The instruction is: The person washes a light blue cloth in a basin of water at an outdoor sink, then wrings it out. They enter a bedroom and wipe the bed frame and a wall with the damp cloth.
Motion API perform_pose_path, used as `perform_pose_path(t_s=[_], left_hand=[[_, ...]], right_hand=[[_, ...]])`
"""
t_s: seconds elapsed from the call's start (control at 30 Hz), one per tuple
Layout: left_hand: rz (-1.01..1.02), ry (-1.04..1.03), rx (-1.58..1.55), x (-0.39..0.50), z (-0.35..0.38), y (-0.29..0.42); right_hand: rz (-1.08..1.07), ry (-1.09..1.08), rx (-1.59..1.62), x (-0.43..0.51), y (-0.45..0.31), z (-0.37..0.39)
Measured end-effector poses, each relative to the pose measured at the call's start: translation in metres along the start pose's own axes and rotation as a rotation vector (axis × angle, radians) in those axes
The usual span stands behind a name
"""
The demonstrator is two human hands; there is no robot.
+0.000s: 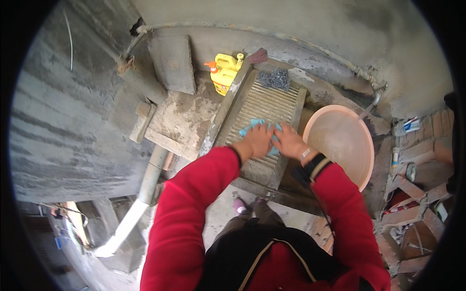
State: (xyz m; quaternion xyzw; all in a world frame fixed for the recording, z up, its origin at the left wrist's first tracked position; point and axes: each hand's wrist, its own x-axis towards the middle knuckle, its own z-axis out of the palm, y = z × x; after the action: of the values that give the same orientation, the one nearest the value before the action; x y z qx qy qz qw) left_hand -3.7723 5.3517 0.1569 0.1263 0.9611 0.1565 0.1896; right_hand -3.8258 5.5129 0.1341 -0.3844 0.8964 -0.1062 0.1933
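Note:
Both of my hands are on a light blue cloth (257,122) over the ridged concrete washboard (251,105). My left hand (257,140) presses the cloth from the left, and my right hand (289,140) grips its right side; the two hands nearly meet. Parts of the cloth show above the fingers and between the hands, while the rest is hidden under them. To the right of the washboard stands a pink plastic basin (338,145) with water in it, and water runs into it from a tap (378,95).
Steel wool scourers (279,79) lie at the washboard's far end, with a dark red scouring pad (257,56) on the ledge beyond. Yellow plastic jugs (224,76) stand left of the raised concrete edge (226,109). Brick shelving (409,214) holds odds and ends at the right.

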Motion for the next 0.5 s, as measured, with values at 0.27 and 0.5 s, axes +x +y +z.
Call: perform_pose_path(t_s=[0.27, 0.5], left_hand=[[0.084, 0.035, 0.170, 0.032, 0.009, -0.027], [-0.050, -0.116, 0.020, 0.086, -0.025, -0.035]], right_hand=[[0.059, 0.134, -0.037, 0.002, 0.013, 0.014], [0.229, 0.055, 0.063, 0.049, 0.027, -0.011]])
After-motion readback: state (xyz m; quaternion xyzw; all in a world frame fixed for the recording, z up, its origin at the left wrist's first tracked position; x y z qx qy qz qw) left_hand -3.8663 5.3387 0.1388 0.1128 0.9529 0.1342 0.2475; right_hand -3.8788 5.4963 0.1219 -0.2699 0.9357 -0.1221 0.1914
